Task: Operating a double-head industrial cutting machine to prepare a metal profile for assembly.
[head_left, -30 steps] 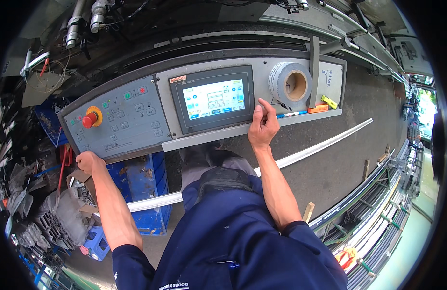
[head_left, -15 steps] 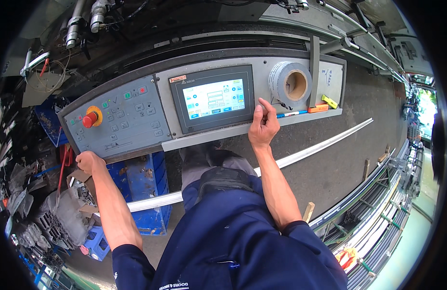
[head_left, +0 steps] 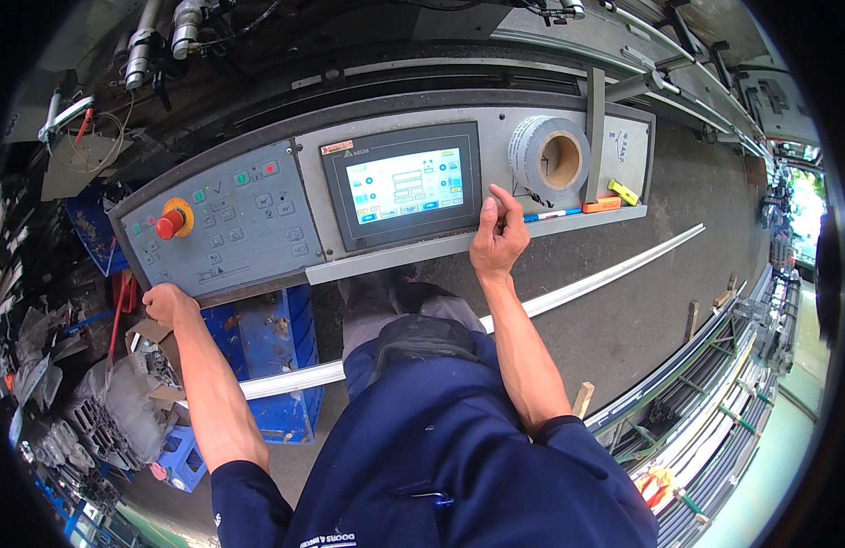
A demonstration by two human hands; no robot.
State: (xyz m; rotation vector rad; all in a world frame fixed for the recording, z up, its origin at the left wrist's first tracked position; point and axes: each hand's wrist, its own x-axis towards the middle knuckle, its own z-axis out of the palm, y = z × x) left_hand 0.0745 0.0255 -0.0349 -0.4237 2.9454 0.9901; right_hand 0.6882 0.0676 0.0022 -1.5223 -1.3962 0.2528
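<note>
Right hand (head_left: 500, 236): raised, palm side partly showing, fingers loosely curled, thumb and forefinger apart, nothing held. Position: just right of the lower right corner of the screen (head_left: 404, 187); whether a fingertip meets the panel (head_left: 493, 146) cannot be told.

Left hand (head_left: 171, 306): curled at the panel's lower left corner; fingertips hidden, so whether it is clamped on the edge cannot be told.

Screen: one, lit, dark frame, set mid-panel; to the left of the right hand and well apart from the left.

Keypad (head_left: 249, 219): one, grey, left part of the panel, above and to the right of the left hand. Red button (head_left: 169, 225): one, on a yellow ring, above the left hand.

Roll (head_left: 536, 169): one, grey, brown core, on the panel, above and right of the right hand. Strip (head_left: 595, 137): one, grey, upright beside the roll.

Ledge (head_left: 386, 262): pale, along the lower edge. Near its right end: blue pen (head_left: 550, 216), orange box (head_left: 601, 205), yellow block (head_left: 622, 192).

Below: white bar (head_left: 614, 269), long, passing under the right forearm; blue bin (head_left: 294, 338), right of the left forearm.
</note>
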